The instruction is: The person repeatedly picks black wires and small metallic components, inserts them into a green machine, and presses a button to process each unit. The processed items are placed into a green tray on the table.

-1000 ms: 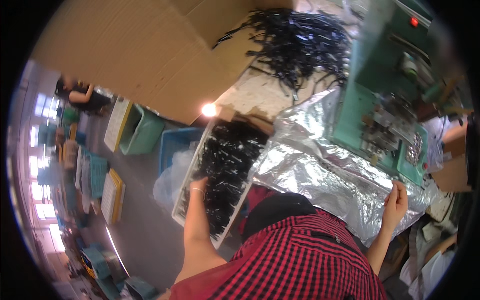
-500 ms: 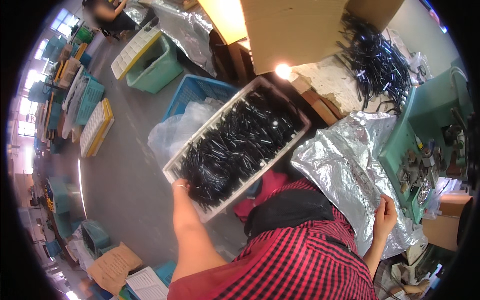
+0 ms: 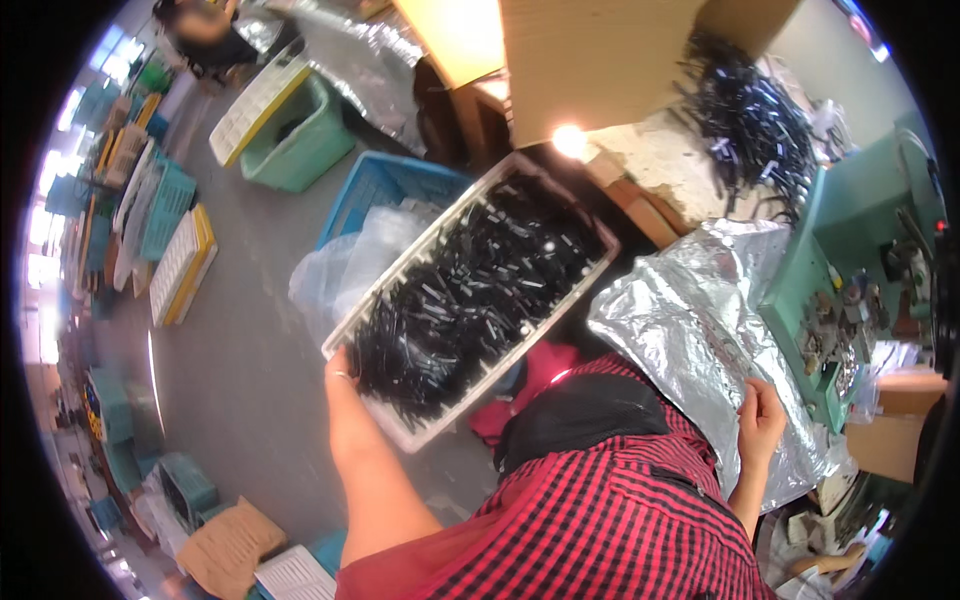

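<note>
A long pale tray (image 3: 400, 436) is tilted across the middle, filled with many short black glossy strips (image 3: 455, 300). At its near left corner my left hand (image 3: 342, 366) holds the rim, with the fingertips partly hidden against the tray's edge. My right hand (image 3: 762, 418) hovers apart from the tray at the right, over a crinkled silver foil sheet (image 3: 700, 300). Its fingers are curled in loosely and no object shows in them.
Behind the tray stands a blue crate (image 3: 365, 185) with clear plastic bags (image 3: 365, 265). A green tub (image 3: 300, 145) stands far left. More black strips (image 3: 755, 120) are heaped on the bench, beside a lit lamp (image 3: 569, 141). A green machine (image 3: 800, 290) flanks the right.
My left hand has slid left along the tray's corner, onto its outer edge. My right hand has shifted slightly left, and its fingers look more curled. The tray stays nearly in place.
</note>
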